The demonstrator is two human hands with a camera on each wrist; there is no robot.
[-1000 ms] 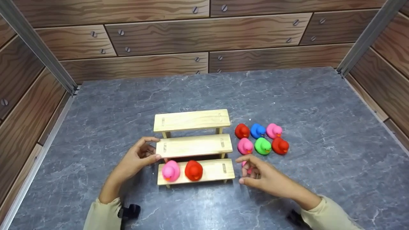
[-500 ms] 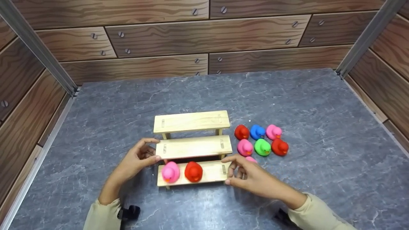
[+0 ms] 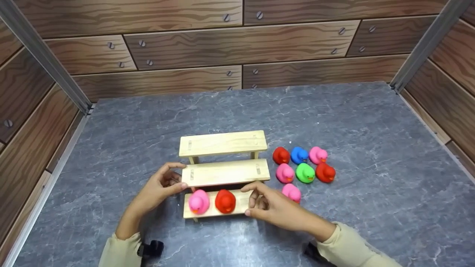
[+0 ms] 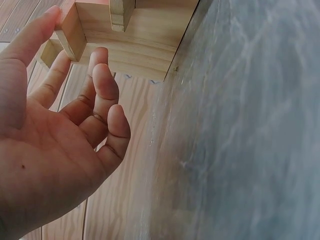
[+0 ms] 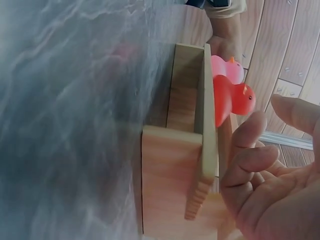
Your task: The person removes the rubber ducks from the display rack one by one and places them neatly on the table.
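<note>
A three-tier wooden stand [image 3: 227, 172] stands on the grey tabletop. On its lowest step sit a pink rubber duck [image 3: 199, 202] at the left and a red rubber duck [image 3: 225, 202] beside it. My left hand [image 3: 157, 190] pinches the left end of the middle step between thumb and index finger; its other fingers are bent in the left wrist view. My right hand [image 3: 276, 208] is over the right part of the lowest step, just right of the red duck. Its thumb and index finger are spread, with nothing between them in the right wrist view.
To the stand's right are several rubber ducks: a blue one [image 3: 299, 155], a green one [image 3: 305, 173], two red ones and several pink ones. The nearest pink duck [image 3: 292, 193] lies behind my right hand. Wood-patterned walls [image 3: 237, 44] enclose the table.
My right hand has moved left from beside the stand to over the lowest step, uncovering the nearest pink duck. The left hand keeps its hold on the middle step.
</note>
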